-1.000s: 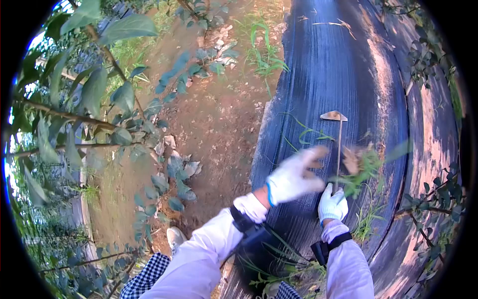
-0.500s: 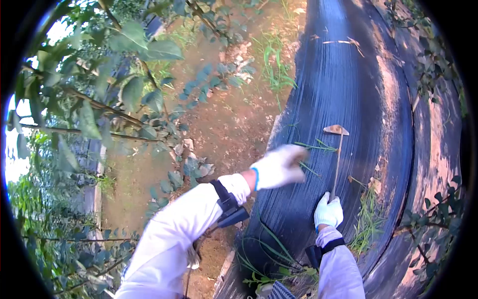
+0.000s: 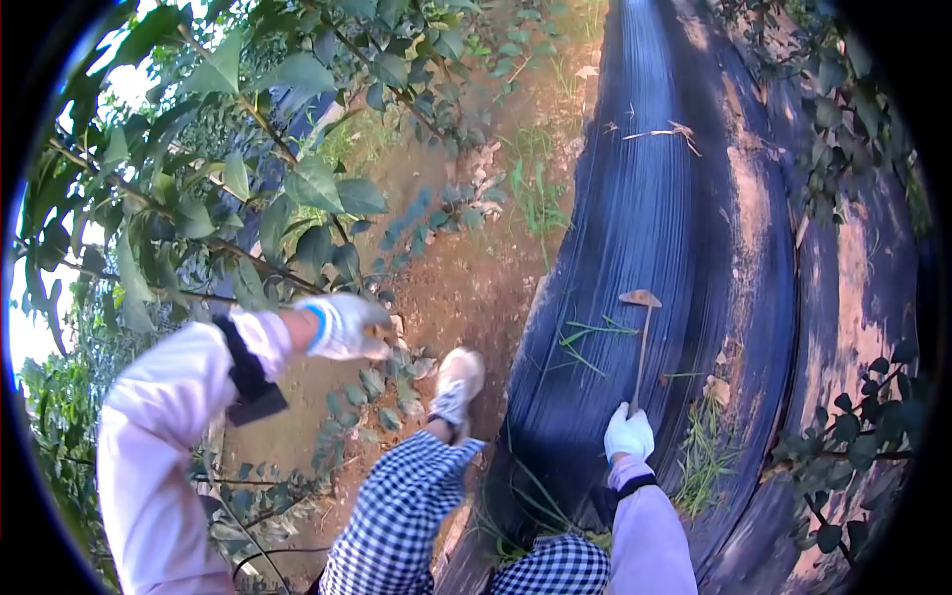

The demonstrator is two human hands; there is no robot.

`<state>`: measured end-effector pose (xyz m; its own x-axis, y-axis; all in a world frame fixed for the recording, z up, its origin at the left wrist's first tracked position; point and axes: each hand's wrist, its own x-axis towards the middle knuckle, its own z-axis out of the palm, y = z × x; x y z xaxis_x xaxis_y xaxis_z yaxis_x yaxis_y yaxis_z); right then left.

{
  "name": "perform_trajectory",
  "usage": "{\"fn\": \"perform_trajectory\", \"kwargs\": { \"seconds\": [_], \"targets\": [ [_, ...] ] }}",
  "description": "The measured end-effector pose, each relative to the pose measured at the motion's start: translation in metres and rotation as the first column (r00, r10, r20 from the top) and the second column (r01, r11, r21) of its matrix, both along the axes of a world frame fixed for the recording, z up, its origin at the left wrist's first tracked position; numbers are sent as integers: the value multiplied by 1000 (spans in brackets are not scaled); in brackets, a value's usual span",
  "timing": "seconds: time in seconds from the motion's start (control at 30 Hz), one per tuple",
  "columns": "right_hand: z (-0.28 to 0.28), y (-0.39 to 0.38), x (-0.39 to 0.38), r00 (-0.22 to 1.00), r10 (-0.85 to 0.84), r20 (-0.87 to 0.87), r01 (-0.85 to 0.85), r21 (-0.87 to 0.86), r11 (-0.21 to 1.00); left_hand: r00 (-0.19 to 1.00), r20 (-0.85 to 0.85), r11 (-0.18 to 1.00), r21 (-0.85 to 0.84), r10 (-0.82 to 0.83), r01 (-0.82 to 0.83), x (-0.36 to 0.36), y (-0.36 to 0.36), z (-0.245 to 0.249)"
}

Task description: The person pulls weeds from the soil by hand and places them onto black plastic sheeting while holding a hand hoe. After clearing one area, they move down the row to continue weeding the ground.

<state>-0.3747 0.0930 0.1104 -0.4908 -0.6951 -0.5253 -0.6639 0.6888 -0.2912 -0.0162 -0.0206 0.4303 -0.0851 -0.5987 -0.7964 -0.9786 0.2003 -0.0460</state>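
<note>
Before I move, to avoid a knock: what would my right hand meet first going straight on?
Along the handle it grips, your right hand probably meets the hoe head; depth is unclear.

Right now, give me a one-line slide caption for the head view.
Gloved right hand holds a small hoe over black plastic sheeting; gloved left hand hangs above bare soil.

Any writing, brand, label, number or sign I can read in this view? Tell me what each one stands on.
None that can be read.
Wrist straps with dark boxes: no lettering can be made out.
Hoe in the right hand: no mark visible on blade or handle.
Shoe: blurred; any brand on it cannot be told.
Black ground sheet: streaks only, no print.
</note>
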Motion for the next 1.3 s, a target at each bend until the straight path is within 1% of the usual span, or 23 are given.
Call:
{"fn": "perform_trajectory", "kwargs": {
  "seconds": [0.1, 0.17, 0.23, 0.27, 0.37, 0.4, 0.43, 0.5, 0.57, 0.67, 0.7, 0.77, 0.8, 0.83, 0.9, 0.97, 1.0, 1.03, 1.1, 1.13, 1.23, 1.27, 1.3],
  "targets": [
    [-7, -6, -11, 998, 34, 60, -37, 45, 998, 967, -128, 975, 45, 222, -218, 23, -4, -98],
    [-6, -7, -18, 994, -20, 108, 30, -87, 996, 872, -235, 900, 34, 429, -434, 33, -14, -169],
    [4, -18, -26, 972, -153, 181, 180, -147, 973, 852, -266, 857, -137, 450, -496, 59, -27, -254],
    [17, -28, -29, 967, -187, 173, 217, -170, 961, 756, -328, 774, -105, 566, -625, 66, -40, -282],
    [31, -67, -40, 969, -213, 129, 240, -261, 935, 642, -448, 576, -293, 622, -763, 79, -78, -337],
    [30, -81, -42, 968, -216, 131, 241, -231, 942, 592, -539, 472, -359, 599, -805, 82, -90, -351],
    [27, -93, -42, 967, -219, 134, 242, -197, 950, 559, -508, 385, -412, 656, -826, 86, -105, -364],
    [14, -110, -35, 957, -255, 138, 275, -156, 949, 549, -502, 297, -496, 669, -816, 101, -131, -387],
    [2, -127, -25, 950, -278, 145, 297, -134, 945, 605, -493, 260, -599, 625, -757, 119, -149, -414],
    [0, -145, 5, 934, -324, 148, 345, -152, 926, 678, -533, 246, -664, 506, -706, 128, -172, -432],
    [-6, -149, 13, 917, -341, 209, 380, -187, 906, 689, -548, 293, -640, 475, -710, 127, -179, -431],
    [-10, -155, 21, 954, -300, -2, 299, -73, 951, 705, -580, 385, -590, 408, -709, 127, -194, -428],
    [-10, -158, 26, 944, -326, -60, 323, -50, 945, 711, -526, 425, -572, 467, -702, 125, -203, -424],
    [-7, -162, 28, 940, -327, -96, 325, -40, 945, 652, -581, 397, -518, 487, -758, 130, -206, -427],
    [-12, -162, 29, 932, -327, -157, 320, -67, 945, 487, -716, 218, -440, 501, -871, 131, -203, -419],
    [-6, -163, 30, 940, -296, -172, 295, -31, 955, 415, -795, 109, -412, 443, -904, 138, -184, -420],
    [-3, -166, 31, 943, -283, -177, 284, -19, 959, 598, -638, 327, -502, 485, -801, 134, -178, -404],
    [-6, -166, 30, 940, -277, -198, 277, -28, 960, 694, -573, 423, -550, 436, -720, 130, -172, -408],
    [-14, -162, 29, 931, -274, -243, 271, -46, 961, 786, -580, 445, -659, 213, -606, 106, -173, -403],
    [-5, -166, 30, 941, -275, -198, 281, 3, 960, 772, -580, 525, -586, 260, -617, 105, -181, -409],
    [-14, -161, 30, 928, -269, -259, 265, -51, 963, 714, -568, 540, -481, 408, -691, 112, -196, -427],
    [-13, -162, 29, 930, -270, -248, 266, -49, 963, 649, -641, 482, -452, 411, -751, 118, -199, -439],
    [-12, -163, 29, 933, -275, -234, 271, -48, 961, 648, -657, 442, -484, 386, -755, 112, -205, -437]
  ]
}}
